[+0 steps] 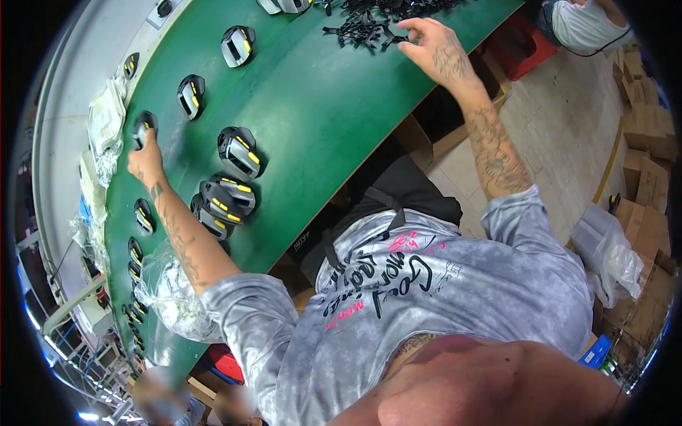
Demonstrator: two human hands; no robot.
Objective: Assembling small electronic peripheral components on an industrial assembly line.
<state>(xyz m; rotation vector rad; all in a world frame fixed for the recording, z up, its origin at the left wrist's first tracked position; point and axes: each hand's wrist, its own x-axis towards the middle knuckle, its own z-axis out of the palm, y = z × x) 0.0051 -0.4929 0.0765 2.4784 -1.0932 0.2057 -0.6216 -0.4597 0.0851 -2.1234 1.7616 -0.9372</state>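
My left hand (147, 162) reaches across the green table and is closed on a dark computer mouse (145, 122) near the far-left edge. The hand partly hides it. My right hand (435, 51) is at the top, beside a loose heap of small black plastic parts (369, 27). Its thumb and index finger are apart, with the nearest black parts close to the fingertips. Between my hands, several grey-and-black mice with yellow side buttons stand on the table, among them one mouse (239, 153) and a tight cluster of mice (226, 200).
A line of mice (143, 216) runs down the table's left side, beside crumpled clear plastic bags (174, 295). White plastic packaging (106, 124) lies along the far edge. Cardboard boxes (650, 124) and a red stool (518, 50) stand at the right, near another person (586, 27).
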